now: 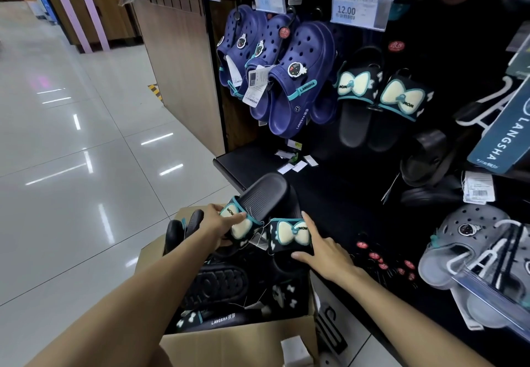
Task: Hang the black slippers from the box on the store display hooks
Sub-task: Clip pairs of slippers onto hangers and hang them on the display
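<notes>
A pair of black slippers with cream bows and teal trim is lifted just above the cardboard box. My left hand grips the bow strap of the left slipper. My right hand holds the strap of the right slipper, thumb under it and fingers along its side. More black slippers lie inside the box, one sole up. A matching pair hangs on a display hook at the upper right, below a price tag reading 12.00.
Navy clogs hang left of the matching pair. Grey clogs and other black slippers hang at the right. A black base shelf holds loose paper tags. Glossy tiled floor stretches to the left.
</notes>
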`<action>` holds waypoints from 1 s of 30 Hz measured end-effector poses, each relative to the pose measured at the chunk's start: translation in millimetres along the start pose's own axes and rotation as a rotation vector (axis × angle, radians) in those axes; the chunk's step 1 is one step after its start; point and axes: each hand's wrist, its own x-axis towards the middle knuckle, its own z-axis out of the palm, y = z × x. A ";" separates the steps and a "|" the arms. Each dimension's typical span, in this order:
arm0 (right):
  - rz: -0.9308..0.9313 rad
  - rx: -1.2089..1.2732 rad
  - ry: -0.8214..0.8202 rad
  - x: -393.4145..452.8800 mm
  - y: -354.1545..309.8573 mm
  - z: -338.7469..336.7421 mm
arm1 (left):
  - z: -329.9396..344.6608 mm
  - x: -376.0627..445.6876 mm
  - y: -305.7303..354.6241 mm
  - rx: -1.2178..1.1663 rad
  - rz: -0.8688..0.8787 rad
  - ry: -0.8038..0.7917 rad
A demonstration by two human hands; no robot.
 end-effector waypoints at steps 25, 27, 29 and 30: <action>-0.071 0.449 0.365 -5.0 -45.0 10.9 | 15.2 -10.7 9.1 0.043 0.275 0.035; -0.024 0.409 0.251 -4.5 -42.6 14.7 | 18.2 -10.4 -1.1 0.148 0.247 0.016; 0.014 0.391 0.132 -4.0 -36.8 19.8 | 21.3 -8.4 -12.5 0.182 0.211 -0.001; 0.021 0.387 0.086 -3.5 -33.8 22.2 | 22.6 -8.6 -16.0 0.185 0.206 -0.004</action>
